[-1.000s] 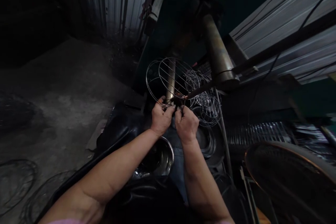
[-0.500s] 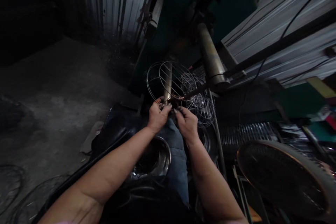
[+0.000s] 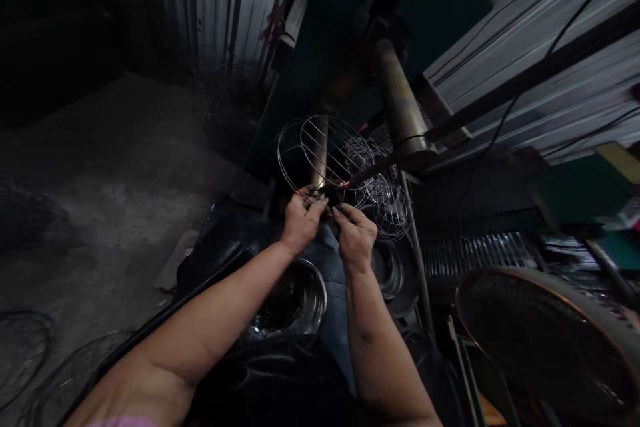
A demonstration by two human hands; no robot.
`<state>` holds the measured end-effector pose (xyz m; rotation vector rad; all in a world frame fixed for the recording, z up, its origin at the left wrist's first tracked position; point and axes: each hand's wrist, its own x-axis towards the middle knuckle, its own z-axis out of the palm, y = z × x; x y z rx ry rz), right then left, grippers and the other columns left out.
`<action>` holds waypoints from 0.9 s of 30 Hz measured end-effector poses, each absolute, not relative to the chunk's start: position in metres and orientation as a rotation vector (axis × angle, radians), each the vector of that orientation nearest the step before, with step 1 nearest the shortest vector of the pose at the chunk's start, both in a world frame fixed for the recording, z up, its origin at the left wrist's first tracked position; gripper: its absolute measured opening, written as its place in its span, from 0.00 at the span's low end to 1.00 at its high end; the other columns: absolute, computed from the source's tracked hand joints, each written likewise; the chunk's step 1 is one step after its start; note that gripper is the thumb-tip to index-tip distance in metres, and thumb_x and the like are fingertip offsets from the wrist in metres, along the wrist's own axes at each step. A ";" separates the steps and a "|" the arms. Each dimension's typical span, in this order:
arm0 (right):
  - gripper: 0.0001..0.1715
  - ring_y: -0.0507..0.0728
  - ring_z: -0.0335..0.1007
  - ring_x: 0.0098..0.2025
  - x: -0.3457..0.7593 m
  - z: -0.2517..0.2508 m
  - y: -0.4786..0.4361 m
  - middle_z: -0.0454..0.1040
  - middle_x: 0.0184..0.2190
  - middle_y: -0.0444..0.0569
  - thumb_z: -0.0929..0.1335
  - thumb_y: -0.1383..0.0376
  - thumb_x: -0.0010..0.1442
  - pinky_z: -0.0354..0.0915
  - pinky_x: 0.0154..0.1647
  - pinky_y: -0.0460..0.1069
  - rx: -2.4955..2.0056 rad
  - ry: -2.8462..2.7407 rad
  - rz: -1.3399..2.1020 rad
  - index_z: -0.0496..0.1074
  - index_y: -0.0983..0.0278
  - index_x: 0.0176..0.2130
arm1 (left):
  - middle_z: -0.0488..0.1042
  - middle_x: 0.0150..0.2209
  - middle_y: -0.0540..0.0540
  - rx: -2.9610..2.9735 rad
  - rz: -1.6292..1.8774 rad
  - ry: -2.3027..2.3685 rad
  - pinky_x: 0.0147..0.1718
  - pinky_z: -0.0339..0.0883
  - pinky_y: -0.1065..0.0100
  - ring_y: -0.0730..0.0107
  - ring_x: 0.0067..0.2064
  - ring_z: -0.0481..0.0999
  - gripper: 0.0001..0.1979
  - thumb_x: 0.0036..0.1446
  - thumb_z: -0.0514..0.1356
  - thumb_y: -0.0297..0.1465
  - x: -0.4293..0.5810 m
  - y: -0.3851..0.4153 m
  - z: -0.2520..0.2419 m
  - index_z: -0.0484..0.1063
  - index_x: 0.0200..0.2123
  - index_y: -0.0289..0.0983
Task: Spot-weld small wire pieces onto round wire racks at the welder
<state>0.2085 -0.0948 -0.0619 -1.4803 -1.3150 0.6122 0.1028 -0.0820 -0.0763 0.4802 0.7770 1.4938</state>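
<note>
My left hand (image 3: pixel 303 219) grips the near edge of a round wire rack (image 3: pixel 302 140), made of thin rods inside a ring. The rack tilts up in front of a brass-coloured metal post (image 3: pixel 320 157). Close by, my right hand (image 3: pixel 357 233) is closed in a pinch at the same near edge; what lies between its fingertips is too small and dark to make out. Just beyond both hands, the reddish tip of a dark rod (image 3: pixel 365 173) comes down from a thick metal cylinder (image 3: pixel 404 107).
A tangled pile of wire pieces (image 3: pixel 387 197) sits right of the rack. On my lap is a shiny metal bowl (image 3: pixel 320 293). A large round fan-like cage (image 3: pixel 540 340) stands at lower right. Wire coils (image 3: pixel 25 347) lie on the floor (image 3: pixel 130 213) at left.
My right forearm has swung inward to the left and its wrist has turned slightly. The rack has shifted a little to the left; my left hand stays nearly in place.
</note>
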 end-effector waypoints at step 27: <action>0.14 0.56 0.73 0.31 0.217 -0.044 -0.088 0.78 0.29 0.50 0.66 0.59 0.57 0.66 0.36 0.49 -1.457 -1.766 0.113 0.78 0.65 0.33 | 0.74 0.30 0.46 0.522 1.482 0.769 0.32 0.67 0.69 0.72 0.29 0.73 0.17 0.46 0.64 0.31 0.099 -0.084 -0.074 0.71 0.41 0.31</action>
